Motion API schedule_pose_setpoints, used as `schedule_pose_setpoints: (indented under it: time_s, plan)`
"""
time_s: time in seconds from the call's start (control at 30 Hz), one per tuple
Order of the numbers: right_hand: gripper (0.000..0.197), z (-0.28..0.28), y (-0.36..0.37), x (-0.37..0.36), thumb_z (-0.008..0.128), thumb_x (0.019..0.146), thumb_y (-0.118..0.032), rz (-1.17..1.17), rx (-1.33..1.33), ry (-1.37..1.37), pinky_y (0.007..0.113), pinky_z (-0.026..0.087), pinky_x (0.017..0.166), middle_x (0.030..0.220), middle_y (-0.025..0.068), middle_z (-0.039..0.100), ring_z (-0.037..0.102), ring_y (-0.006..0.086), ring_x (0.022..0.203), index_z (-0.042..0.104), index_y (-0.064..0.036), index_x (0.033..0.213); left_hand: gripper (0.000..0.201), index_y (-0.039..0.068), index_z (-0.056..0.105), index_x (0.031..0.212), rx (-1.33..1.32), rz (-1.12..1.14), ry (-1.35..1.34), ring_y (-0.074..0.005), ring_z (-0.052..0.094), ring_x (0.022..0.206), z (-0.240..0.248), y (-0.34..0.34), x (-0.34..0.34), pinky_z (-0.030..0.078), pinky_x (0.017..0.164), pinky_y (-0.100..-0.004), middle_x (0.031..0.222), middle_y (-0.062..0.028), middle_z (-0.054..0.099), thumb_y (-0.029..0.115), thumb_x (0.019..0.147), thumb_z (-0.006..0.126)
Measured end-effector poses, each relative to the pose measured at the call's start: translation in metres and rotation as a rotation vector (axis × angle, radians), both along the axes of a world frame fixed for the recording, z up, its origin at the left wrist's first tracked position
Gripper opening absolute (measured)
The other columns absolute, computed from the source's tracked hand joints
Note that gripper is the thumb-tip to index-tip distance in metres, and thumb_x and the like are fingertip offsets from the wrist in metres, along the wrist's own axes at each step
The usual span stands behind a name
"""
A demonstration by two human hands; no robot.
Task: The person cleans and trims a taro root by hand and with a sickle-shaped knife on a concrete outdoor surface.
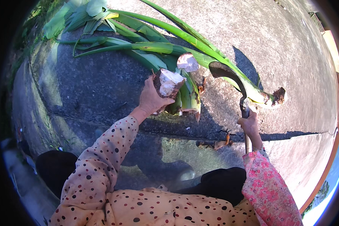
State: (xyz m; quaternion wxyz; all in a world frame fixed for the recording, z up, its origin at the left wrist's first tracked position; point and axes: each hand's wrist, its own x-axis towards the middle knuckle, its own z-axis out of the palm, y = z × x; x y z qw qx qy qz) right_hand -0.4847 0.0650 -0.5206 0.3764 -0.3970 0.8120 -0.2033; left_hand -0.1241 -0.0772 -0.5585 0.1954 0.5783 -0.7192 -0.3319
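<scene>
The left hand (pixel 151 98) was clenched around a chunky root corm (pixel 167 83), brown-skinned with a pale cut face, held just above the concrete ground (pixel 290 49) near the crack running across it. The right hand (pixel 248 124) grasped the handle of a curved sickle (pixel 226 73), its blade raised beside the corm. The corm looked dense, stiff and fairly heavy, its cut face probably moist and slippery, so the rough skinned side seemed the surer hold. Long green stalks (pixel 158 47) lay behind it, limp and light by comparison.
</scene>
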Motion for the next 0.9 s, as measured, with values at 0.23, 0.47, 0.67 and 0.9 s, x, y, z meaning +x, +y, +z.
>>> schedule_pose_setpoints:
  time_s: [0.23,0.47,0.67,0.9]
  plan:
    - [0.031,-0.071,0.053,0.012,0.069,0.063,-0.021,0.227,-0.033,0.489,0.044,0.044,0.062,0.067,0.0158,0.057,0.058,0.0356,0.066,0.05,-0.0067,0.082,0.095,-0.002,0.038,0.119,0.229,-0.136,-0.138,-0.0333,0.044,0.113,0.023,-0.042,-0.005,0.038,0.093,-0.0364,0.117,-0.0229,0.043,0.048,0.049,0.081]
    - [0.035,-0.097,0.063,0.017,0.068,0.07,-0.022,0.377,-0.005,0.508,0.046,0.044,0.065,0.086,0.0167,0.056,0.056,0.0375,0.08,0.045,-0.007,0.091,0.107,-0.004,0.038,0.125,0.458,-0.312,-0.184,-0.0304,0.049,0.112,0.013,-0.07,-0.01,0.037,0.096,-0.032,0.121,-0.0224,0.049,0.047,0.041,0.08]
    - [0.041,-0.089,0.057,0.021,0.059,0.069,-0.012,0.521,0.267,0.506,0.048,0.044,0.074,0.093,0.0178,0.056,0.055,0.0394,0.084,0.046,-0.0071,0.107,0.089,-0.004,0.047,0.112,0.472,-0.246,0.113,-0.0251,0.055,0.1,-0.003,-0.069,-0.015,0.042,0.088,-0.03,0.106,-0.0175,0.057,0.031,0.039,0.084]
    - [0.05,0.018,-0.045,0.096,0.064,0.073,-0.027,0.798,0.203,0.213,0.043,0.043,0.081,0.098,0.0176,0.057,0.055,0.034,0.092,0.049,-0.0035,0.114,0.07,-0.006,0.051,0.104,0.571,-0.246,0.348,-0.0217,0.058,0.087,-0.009,-0.079,-0.004,0.045,0.079,-0.0287,0.094,-0.0137,0.06,0.019,0.046,0.081]
